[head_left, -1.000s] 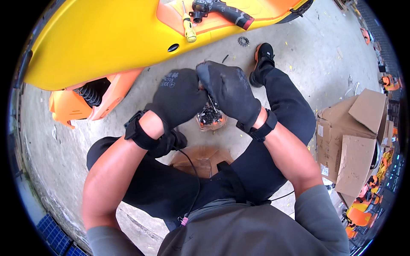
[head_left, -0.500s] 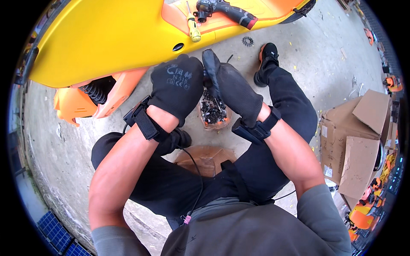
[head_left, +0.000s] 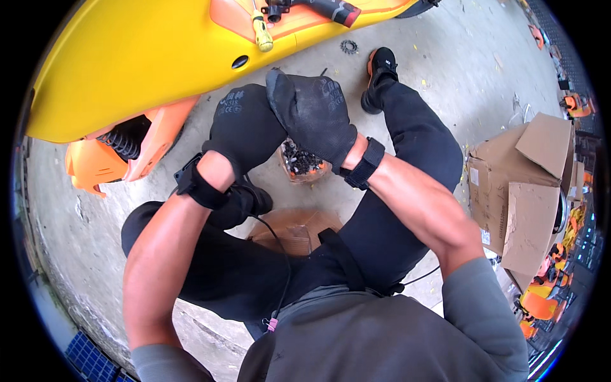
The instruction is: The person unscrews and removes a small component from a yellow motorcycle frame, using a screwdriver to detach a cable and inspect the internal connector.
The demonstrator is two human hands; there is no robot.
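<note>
Both my hands wear black work gloves and meet in front of me, over the gap between my knees. My left hand [head_left: 247,124] is closed, its fingers curled and mostly hidden from above. Pressed against it, my right hand [head_left: 312,114] is closed too, back upward, its thumb side touching the left glove. Whatever they hold is covered by the gloves. Just below them on the floor sits a small container of black and orange bits [head_left: 302,162], partly hidden by the right glove. Beyond the hands is the yellow body panel [head_left: 146,70] of a vehicle.
On the panel lie a yellow-handled screwdriver [head_left: 261,33] and a black power tool [head_left: 328,9]. A toothed ring [head_left: 349,46] lies on the concrete. An orange part with a coil spring [head_left: 122,141] is at left. An open cardboard box [head_left: 493,191] stands at right, another box [head_left: 296,229] between my legs.
My right hand has rolled over so its printed back shows, and it has come up against the left glove. The whole view has shifted, moving the surroundings left and up.
</note>
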